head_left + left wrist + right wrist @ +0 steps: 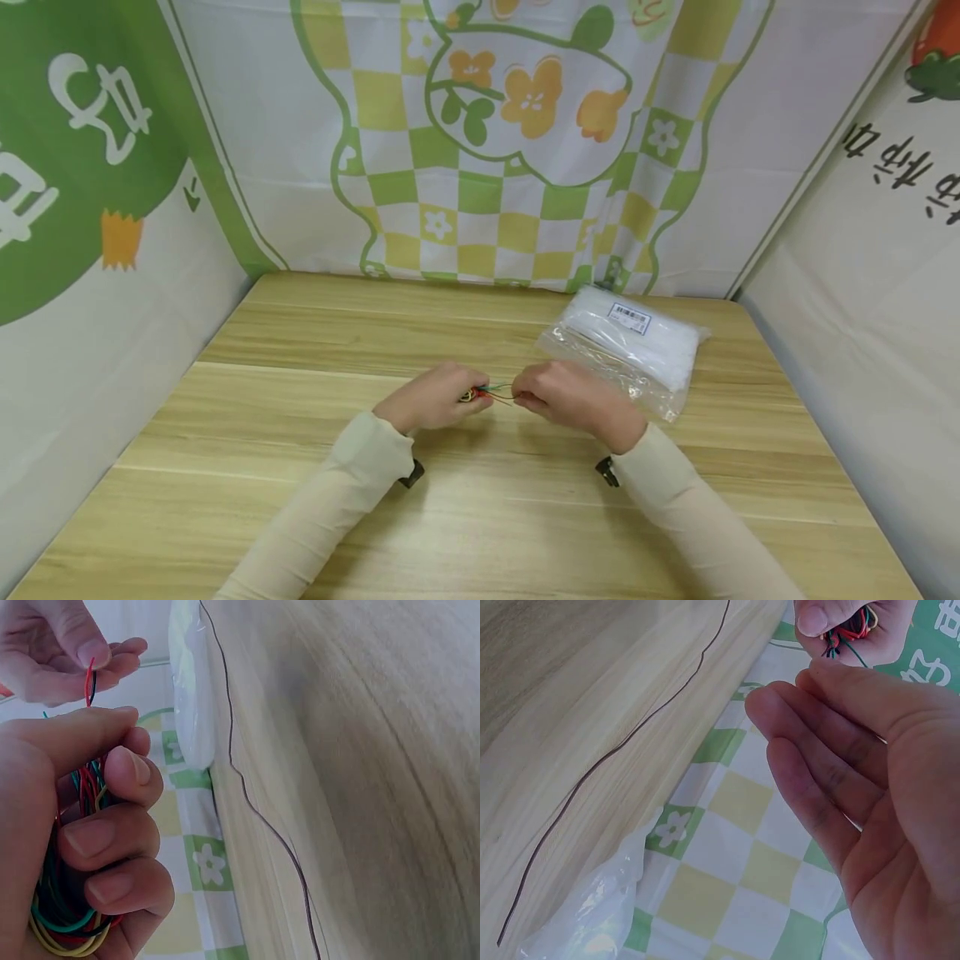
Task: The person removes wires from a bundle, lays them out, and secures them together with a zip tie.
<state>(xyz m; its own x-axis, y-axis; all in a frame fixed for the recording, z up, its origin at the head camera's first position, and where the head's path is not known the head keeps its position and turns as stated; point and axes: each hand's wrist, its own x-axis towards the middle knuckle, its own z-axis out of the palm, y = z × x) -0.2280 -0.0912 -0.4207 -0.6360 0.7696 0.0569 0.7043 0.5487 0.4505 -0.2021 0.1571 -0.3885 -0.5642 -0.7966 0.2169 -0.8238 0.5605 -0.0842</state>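
Note:
A bundle of thin wires (468,395) in red, green, black and yellow lies in my left hand (442,396), whose fingers curl round it. In the left wrist view, loops of the wires (64,926) hang out below that hand (112,832). Short loose ends stick out on the right side of the grip. There my right hand (566,396) pinches a red and a dark end between thumb and forefinger. The right wrist view shows its other fingers loosely bent; its own fingers partly hide the pinch.
Behind my right hand lies a clear plastic bag (630,333) with white contents and a barcode label. The wooden table (300,333) is bordered by printed cloth walls (465,200). A dark wavy line (592,769) runs along the tabletop; I cannot tell whether it is grain.

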